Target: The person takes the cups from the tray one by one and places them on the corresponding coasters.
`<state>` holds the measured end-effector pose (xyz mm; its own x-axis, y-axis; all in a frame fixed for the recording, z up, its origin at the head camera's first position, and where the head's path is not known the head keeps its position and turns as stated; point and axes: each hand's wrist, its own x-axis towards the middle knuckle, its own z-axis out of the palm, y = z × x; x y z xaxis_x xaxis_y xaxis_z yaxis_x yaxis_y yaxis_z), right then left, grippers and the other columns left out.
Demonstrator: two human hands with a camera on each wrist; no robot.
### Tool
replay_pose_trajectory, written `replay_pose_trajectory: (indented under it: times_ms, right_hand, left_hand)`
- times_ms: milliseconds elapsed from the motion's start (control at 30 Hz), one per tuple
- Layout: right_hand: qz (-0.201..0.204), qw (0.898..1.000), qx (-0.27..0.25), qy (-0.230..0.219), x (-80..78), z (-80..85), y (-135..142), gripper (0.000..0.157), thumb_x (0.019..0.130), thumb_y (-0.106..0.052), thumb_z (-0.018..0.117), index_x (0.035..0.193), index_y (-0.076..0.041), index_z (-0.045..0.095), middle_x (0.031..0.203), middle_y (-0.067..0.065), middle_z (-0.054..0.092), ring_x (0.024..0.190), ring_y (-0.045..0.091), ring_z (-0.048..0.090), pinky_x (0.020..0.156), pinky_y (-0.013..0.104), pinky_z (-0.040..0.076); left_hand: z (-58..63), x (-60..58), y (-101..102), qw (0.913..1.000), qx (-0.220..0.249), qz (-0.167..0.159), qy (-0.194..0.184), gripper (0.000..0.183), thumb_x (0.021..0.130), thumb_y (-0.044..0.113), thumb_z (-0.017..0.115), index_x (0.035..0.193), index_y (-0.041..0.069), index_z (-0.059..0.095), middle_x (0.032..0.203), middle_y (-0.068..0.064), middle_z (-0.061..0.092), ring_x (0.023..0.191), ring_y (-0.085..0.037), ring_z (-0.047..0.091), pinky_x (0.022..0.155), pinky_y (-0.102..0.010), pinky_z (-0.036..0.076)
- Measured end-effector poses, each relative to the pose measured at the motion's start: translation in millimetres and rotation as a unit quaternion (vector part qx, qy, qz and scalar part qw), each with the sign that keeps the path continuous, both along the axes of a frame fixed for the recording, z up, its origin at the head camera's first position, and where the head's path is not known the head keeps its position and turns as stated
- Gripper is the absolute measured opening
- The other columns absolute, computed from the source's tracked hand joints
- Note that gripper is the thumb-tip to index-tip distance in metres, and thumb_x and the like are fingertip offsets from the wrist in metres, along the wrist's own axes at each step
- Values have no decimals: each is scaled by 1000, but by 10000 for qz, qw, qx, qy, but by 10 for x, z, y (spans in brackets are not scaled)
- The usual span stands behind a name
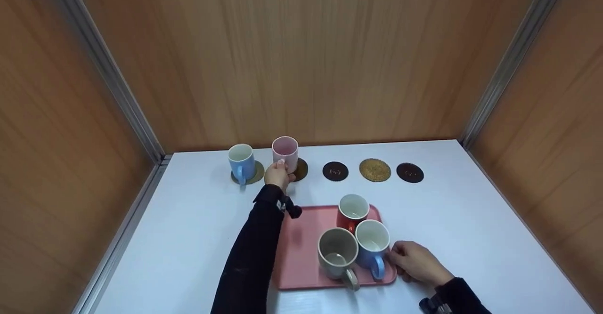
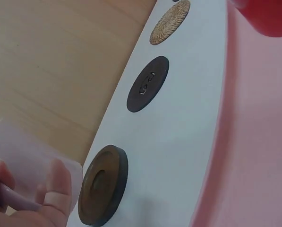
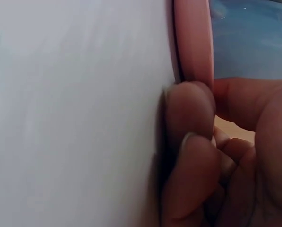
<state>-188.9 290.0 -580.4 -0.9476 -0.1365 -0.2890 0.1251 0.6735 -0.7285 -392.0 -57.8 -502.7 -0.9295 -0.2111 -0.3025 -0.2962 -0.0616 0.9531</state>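
Note:
By its handle, my left hand [image 1: 278, 175] grips a pink mug [image 1: 285, 150], which overlaps a brown wooden coaster [image 1: 300, 170] in the head view. In the left wrist view the mug [image 2: 32, 163] stands beside that coaster [image 2: 103, 184], its handle between finger and thumb. My right hand [image 1: 418, 261] pinches the right rim of a pink tray [image 1: 301, 253], thumb inside and fingers outside. On the tray are a red mug [image 1: 353, 206], a blue mug [image 1: 372, 239] and a grey-green mug [image 1: 337, 253], grouped at its right side.
Another blue mug [image 1: 241, 161] sits on an olive coaster [image 1: 256, 175] at the back left. Rightward along the back lie a dark coaster [image 1: 335, 171], a woven tan coaster [image 1: 375, 170] and a second dark coaster [image 1: 410, 173]. Wooden panels [image 1: 311, 60] wall the white table.

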Motion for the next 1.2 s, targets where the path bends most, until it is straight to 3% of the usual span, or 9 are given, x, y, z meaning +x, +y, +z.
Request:
replay_pose_trajectory:
  times_ms: [267, 667, 733, 800, 833, 933, 1000, 1100, 1200]
  right_hand:
    - [123, 9999, -47, 62, -3, 9, 12, 34, 107, -39, 62, 85, -13, 63, 66, -3, 63, 53, 12, 58, 51, 27, 48]
    - [81, 9999, -16, 122, 9, 1, 18, 32, 106, -38, 63, 86, -13, 63, 67, -3, 63, 52, 13, 59, 49, 28, 47]
    - [99, 9999, -43, 119, 5, -4, 11, 33, 106, -39, 63, 86, -13, 63, 67, -3, 63, 52, 12, 58, 49, 27, 47]
    - [128, 9998, -60, 140, 8, -11, 2, 34, 106, -39, 63, 85, -13, 62, 66, -3, 62, 52, 12, 58, 49, 27, 47]
    - [140, 9998, -64, 155, 10, -13, -1, 34, 106, -38, 63, 84, -13, 62, 66, -4, 62, 51, 12, 58, 49, 27, 48]
    - [161, 9997, -29, 200, 17, -18, -3, 34, 106, -38, 63, 83, -13, 61, 65, -4, 60, 50, 12, 56, 49, 27, 48]
    - [141, 9997, -12, 196, 22, -14, -1, 35, 106, -38, 63, 83, -13, 61, 64, -4, 60, 51, 12, 56, 49, 28, 47]
    - [76, 9999, -16, 143, 20, -3, -3, 34, 106, -37, 63, 83, -13, 62, 65, -4, 60, 52, 12, 56, 50, 27, 47]
    - [5, 10000, -36, 71, 21, 7, -11, 32, 106, -36, 63, 85, -12, 62, 66, -3, 60, 54, 13, 57, 51, 27, 47]
  left_hand:
    - [-175, -127, 70, 9992, 343, -4, -189, 35, 118, 32, 37, 109, 5, 58, 144, -22, 61, 90, -22, 67, 89, -35, 56]
    - [-312, -226, 93, 9973, 711, -70, -191, 35, 118, 30, 39, 106, 4, 58, 118, -19, 60, 78, -21, 61, 71, -30, 56]
    - [-326, -230, 66, 9995, 226, -199, -91, 37, 118, 31, 39, 110, 2, 62, 117, -22, 62, 75, -21, 60, 68, -31, 57]
    - [-323, -214, 41, 9965, -741, -317, 205, 40, 117, 30, 41, 114, 0, 67, 118, -25, 67, 80, -24, 63, 73, -34, 57]
    - [-325, -209, 28, 9897, -1339, -338, 382, 40, 116, 30, 44, 116, 0, 70, 119, -26, 70, 84, -26, 66, 78, -37, 59]
    - [-317, -193, -3, 9554, -2819, -249, 845, 39, 113, 29, 52, 115, -1, 76, 119, -23, 77, 104, -35, 72, 96, -44, 58]
    - [-303, -180, -16, 9454, -3105, -209, 972, 37, 111, 28, 56, 112, -2, 78, 118, -22, 78, 115, -37, 72, 104, -48, 56]
    - [-270, -149, -31, 9514, -2910, -432, 905, 36, 111, 24, 55, 110, -4, 76, 118, -24, 77, 116, -40, 70, 105, -50, 55]
    - [-245, -127, -47, 9511, -2899, -649, 845, 34, 111, 20, 52, 111, -6, 74, 121, -25, 75, 117, -40, 69, 106, -50, 54]
